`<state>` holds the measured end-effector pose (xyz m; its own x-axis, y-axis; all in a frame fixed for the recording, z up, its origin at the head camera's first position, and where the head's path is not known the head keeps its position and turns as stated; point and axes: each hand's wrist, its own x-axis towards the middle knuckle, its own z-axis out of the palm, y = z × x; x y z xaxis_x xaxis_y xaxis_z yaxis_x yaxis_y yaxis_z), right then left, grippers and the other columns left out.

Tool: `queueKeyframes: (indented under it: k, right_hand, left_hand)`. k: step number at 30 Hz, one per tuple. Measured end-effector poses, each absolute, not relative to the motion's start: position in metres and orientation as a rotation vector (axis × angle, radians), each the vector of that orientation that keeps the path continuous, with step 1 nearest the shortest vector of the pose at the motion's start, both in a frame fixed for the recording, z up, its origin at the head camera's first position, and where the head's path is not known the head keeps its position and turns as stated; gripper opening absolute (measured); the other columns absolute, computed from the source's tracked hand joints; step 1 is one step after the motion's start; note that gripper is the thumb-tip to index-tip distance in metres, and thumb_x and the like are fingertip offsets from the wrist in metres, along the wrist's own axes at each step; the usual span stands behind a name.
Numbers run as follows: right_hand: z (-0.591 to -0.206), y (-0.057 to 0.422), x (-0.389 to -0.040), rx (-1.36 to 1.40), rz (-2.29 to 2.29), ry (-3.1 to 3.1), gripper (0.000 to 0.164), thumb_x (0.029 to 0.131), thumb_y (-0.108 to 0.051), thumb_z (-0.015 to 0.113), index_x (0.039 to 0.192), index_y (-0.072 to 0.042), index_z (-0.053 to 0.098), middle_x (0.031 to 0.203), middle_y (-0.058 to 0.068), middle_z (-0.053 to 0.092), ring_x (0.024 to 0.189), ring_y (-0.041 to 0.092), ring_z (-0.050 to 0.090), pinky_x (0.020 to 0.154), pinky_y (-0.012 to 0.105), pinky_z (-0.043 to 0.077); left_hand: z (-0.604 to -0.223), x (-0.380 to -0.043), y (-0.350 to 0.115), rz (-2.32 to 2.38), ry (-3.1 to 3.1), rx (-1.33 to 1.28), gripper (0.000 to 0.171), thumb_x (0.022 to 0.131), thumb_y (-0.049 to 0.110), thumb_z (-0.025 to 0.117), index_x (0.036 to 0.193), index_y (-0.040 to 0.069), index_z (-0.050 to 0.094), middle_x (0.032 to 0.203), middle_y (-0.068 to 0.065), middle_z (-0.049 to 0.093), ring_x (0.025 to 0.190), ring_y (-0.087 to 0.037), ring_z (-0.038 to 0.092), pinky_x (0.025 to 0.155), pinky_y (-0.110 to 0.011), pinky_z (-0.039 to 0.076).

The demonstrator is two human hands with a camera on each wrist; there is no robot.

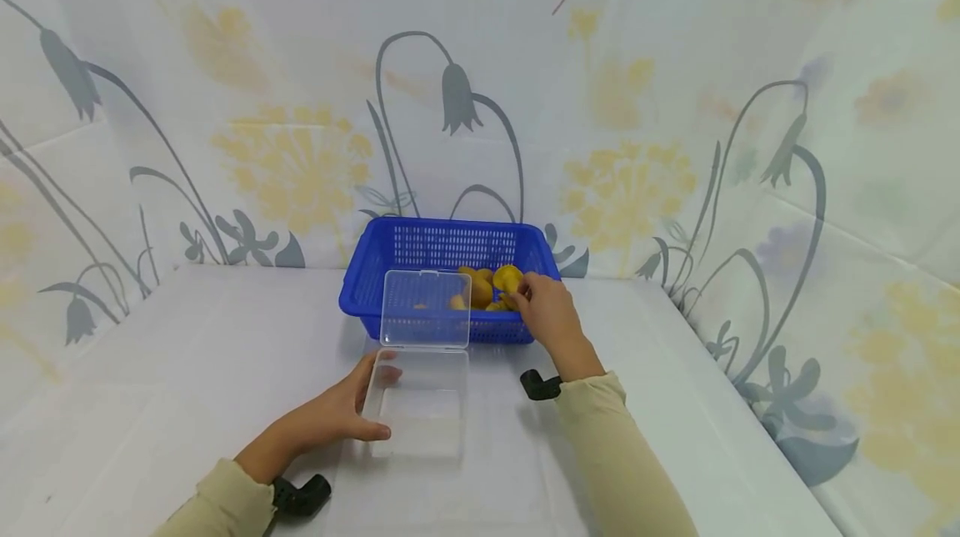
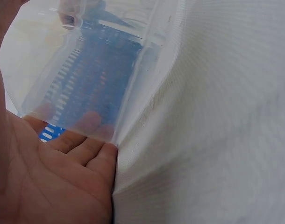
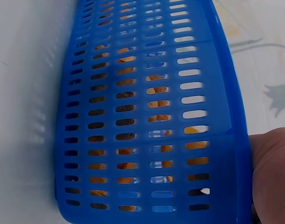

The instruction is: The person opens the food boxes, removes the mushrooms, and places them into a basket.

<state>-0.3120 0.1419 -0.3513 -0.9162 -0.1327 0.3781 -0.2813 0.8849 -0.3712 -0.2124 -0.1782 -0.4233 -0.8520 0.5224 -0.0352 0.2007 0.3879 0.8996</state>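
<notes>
A clear plastic box [image 1: 420,412] with its hinged lid [image 1: 426,309] raised stands on the table in the head view. My left hand [image 1: 348,404] holds the box by its left side, thumb toward the near corner and fingers at the far corner. In the left wrist view, fingertips [image 2: 96,148] show against the clear wall. Behind the box is a blue perforated basket [image 1: 450,230] with several yellow-brown mushrooms [image 1: 480,291]. Over its right front rim reaches my right hand [image 1: 551,312], pinching a yellow mushroom [image 1: 508,277]. The right wrist view shows mostly the basket's slotted side [image 3: 138,116].
A white cloth covers the table [image 1: 247,337]. A flower-printed curtain [image 1: 480,103] hangs right behind the basket and along both sides. Dark wrist-camera pieces [image 1: 302,495] sit at both wrists. The raised lid overlaps the basket's front in the head view.
</notes>
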Motion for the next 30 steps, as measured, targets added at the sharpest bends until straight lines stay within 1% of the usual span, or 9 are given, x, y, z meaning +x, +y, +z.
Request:
queueKeyframes:
  k: [2, 5, 9, 13, 18, 21, 24, 27, 30]
  right_hand:
    - [-0.351, 0.143, -0.312, 0.314, 0.607, -2.726, 0.015, 0.094, -0.022, 0.064, 0.09, -0.008, 0.064, 0.08, 0.008, 0.066, 0.07, 0.021, 0.058, 0.064, 0.033, 0.052]
    - [-0.348, 0.144, -0.311, 0.343, 0.596, -2.734, 0.016, 0.095, -0.023, 0.063, 0.092, -0.008, 0.064, 0.082, 0.007, 0.067, 0.071, 0.021, 0.058, 0.066, 0.033, 0.053]
    - [-0.345, 0.144, -0.311, 0.402, 0.602, -2.71, 0.016, 0.094, -0.023, 0.063, 0.091, -0.008, 0.064, 0.081, 0.006, 0.067, 0.071, 0.02, 0.058, 0.065, 0.033, 0.053]
    - [-0.344, 0.144, -0.309, 0.465, 0.637, -2.685, 0.014, 0.093, -0.022, 0.065, 0.088, -0.009, 0.064, 0.079, 0.004, 0.066, 0.069, 0.018, 0.057, 0.064, 0.032, 0.051]
    - [-0.342, 0.143, -0.305, 0.565, 0.654, -2.653, 0.014, 0.093, -0.023, 0.066, 0.089, -0.01, 0.065, 0.081, 0.002, 0.066, 0.072, 0.017, 0.057, 0.067, 0.031, 0.051]
    - [-0.338, 0.143, -0.3, 0.599, 0.66, -2.648, 0.014, 0.093, -0.025, 0.065, 0.09, -0.011, 0.066, 0.086, 0.002, 0.068, 0.076, 0.02, 0.06, 0.07, 0.032, 0.052]
    - [-0.334, 0.147, -0.293, 0.63, 0.631, -2.652, 0.013, 0.093, -0.024, 0.064, 0.091, -0.012, 0.066, 0.089, 0.002, 0.069, 0.081, 0.023, 0.063, 0.073, 0.034, 0.052]
    - [-0.332, 0.154, -0.285, 0.678, 0.581, -2.641, 0.012, 0.093, -0.024, 0.064, 0.093, -0.012, 0.067, 0.091, 0.002, 0.068, 0.082, 0.022, 0.062, 0.074, 0.036, 0.052]
    - [-0.332, 0.164, -0.278, 0.712, 0.552, -2.626, 0.013, 0.093, -0.024, 0.063, 0.095, -0.012, 0.067, 0.095, 0.003, 0.067, 0.085, 0.022, 0.062, 0.076, 0.037, 0.053]
  left_hand:
    - [-0.422, -0.212, -0.178, 1.453, 2.331, 0.641, 0.106, 0.076, 0.028, 0.081, 0.152, 0.014, 0.008, 0.153, -0.02, 0.034, 0.148, -0.041, 0.013, 0.115, -0.064, 0.019]
    - [-0.421, -0.212, -0.177, 1.458, 2.332, 0.642, 0.106, 0.076, 0.027, 0.081, 0.152, 0.015, 0.008, 0.153, -0.02, 0.033, 0.148, -0.041, 0.01, 0.115, -0.064, 0.018]
    - [-0.42, -0.214, -0.178, 1.451, 2.344, 0.632, 0.105, 0.076, 0.029, 0.081, 0.152, 0.018, 0.009, 0.153, -0.019, 0.034, 0.148, -0.04, 0.011, 0.115, -0.063, 0.02]
    - [-0.42, -0.214, -0.18, 1.45, 2.339, 0.638, 0.108, 0.076, 0.028, 0.082, 0.153, 0.019, 0.006, 0.154, -0.021, 0.031, 0.148, -0.042, 0.012, 0.115, -0.063, 0.018]
    - [-0.419, -0.212, -0.183, 1.431, 2.368, 0.621, 0.116, 0.074, 0.028, 0.083, 0.155, 0.021, 0.0, 0.155, -0.023, 0.026, 0.147, -0.043, 0.016, 0.115, -0.061, 0.021]
    - [-0.417, -0.21, -0.185, 1.387, 2.402, 0.653, 0.119, 0.074, 0.029, 0.084, 0.155, 0.019, -0.003, 0.155, -0.025, 0.027, 0.146, -0.044, 0.019, 0.114, -0.061, 0.023]
    - [-0.413, -0.21, -0.188, 1.32, 2.449, 0.68, 0.124, 0.072, 0.032, 0.085, 0.156, 0.019, -0.005, 0.157, -0.025, 0.022, 0.145, -0.044, 0.023, 0.115, -0.059, 0.025]
    - [-0.404, -0.209, -0.197, 1.204, 2.505, 0.673, 0.125, 0.07, 0.036, 0.086, 0.156, 0.017, -0.003, 0.157, -0.027, 0.02, 0.141, -0.048, 0.029, 0.113, -0.059, 0.029]
    - [-0.394, -0.208, -0.209, 1.067, 2.557, 0.652, 0.118, 0.073, 0.041, 0.083, 0.156, 0.015, 0.004, 0.157, -0.025, 0.022, 0.138, -0.051, 0.033, 0.111, -0.062, 0.031]
